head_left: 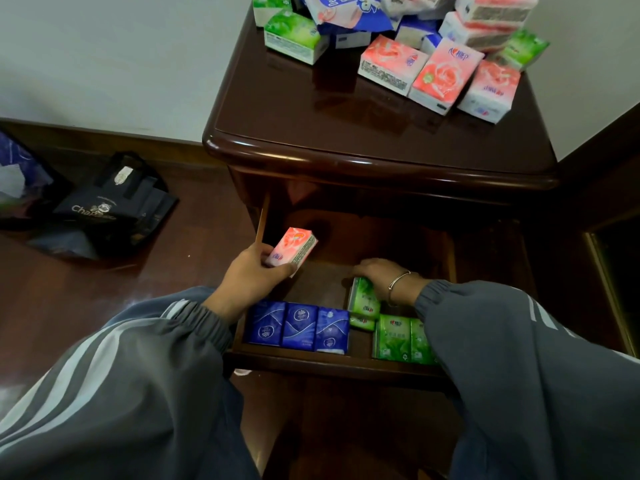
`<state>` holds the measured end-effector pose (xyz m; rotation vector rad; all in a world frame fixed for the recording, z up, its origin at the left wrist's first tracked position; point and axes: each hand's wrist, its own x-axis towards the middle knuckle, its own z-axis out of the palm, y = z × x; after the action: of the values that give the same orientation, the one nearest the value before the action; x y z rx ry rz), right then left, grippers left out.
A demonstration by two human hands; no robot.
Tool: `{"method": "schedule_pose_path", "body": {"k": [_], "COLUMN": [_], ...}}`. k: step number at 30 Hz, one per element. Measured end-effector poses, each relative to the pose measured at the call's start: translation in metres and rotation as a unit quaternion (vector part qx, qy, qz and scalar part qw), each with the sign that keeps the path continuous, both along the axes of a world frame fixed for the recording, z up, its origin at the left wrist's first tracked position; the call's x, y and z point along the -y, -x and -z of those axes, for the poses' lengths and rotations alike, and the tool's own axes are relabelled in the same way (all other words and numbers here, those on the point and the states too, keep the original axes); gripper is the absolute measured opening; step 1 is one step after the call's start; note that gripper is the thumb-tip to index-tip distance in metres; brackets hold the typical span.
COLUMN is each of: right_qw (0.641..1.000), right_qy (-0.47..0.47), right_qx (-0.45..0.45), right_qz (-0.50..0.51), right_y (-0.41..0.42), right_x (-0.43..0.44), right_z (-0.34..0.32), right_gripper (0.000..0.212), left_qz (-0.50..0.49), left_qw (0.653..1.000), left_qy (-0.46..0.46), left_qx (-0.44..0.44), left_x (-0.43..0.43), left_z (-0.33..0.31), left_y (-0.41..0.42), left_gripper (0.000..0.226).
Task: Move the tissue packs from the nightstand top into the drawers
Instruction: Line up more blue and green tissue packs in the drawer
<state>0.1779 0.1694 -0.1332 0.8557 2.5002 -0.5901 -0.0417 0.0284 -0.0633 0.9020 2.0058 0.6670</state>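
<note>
The dark wooden nightstand (346, 140) carries several pink, green and blue tissue packs (443, 74) along its far side. Its drawer (332, 363) is pulled out below. My left hand (249, 278) grips a pink tissue pack (294, 249) over the drawer's left side. My right hand (384, 277) rests over an upright green pack (365, 299) inside the drawer, its fingers curled round the top. Three blue packs (298, 327) stand in a row at the drawer's front left. More green packs (401, 339) stand at the front right.
A dark shopping bag (110, 206) lies on the wooden floor to the left, beside another bag (17, 174) at the frame edge. A white wall runs behind the nightstand. Dark furniture (609, 237) stands on the right.
</note>
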Motion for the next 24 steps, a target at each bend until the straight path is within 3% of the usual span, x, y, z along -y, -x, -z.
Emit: {"method": "schedule_pose_path", "body": {"k": [10, 15, 19, 24], "right_qw": [0.993, 0.999, 0.997, 0.999], "right_qy": [0.088, 0.037, -0.024, -0.013], "right_qx": [-0.046, 0.012, -0.022, 0.034], "right_qz": [0.062, 0.021, 0.068, 0.014], "right_y": [0.007, 0.009, 0.004, 0.008], "right_x": [-0.002, -0.002, -0.004, 0.005], "right_z": [-0.019, -0.021, -0.02, -0.025], "right_gripper": [0.061, 0.059, 0.052, 0.052], "left_qz": [-0.009, -0.016, -0.013, -0.011], "left_qw": [1.0, 1.0, 0.999, 0.999], "left_qy": [-0.006, -0.014, -0.012, -0.011], "left_qx": [0.015, 0.02, 0.027, 0.034], "left_x": [-0.002, -0.004, -0.005, -0.005], "left_z": [-0.006, -0.009, -0.011, -0.012], "left_y": [0.0, -0.001, -0.001, 0.0], "left_gripper": [0.05, 0.05, 0.052, 0.053]}}
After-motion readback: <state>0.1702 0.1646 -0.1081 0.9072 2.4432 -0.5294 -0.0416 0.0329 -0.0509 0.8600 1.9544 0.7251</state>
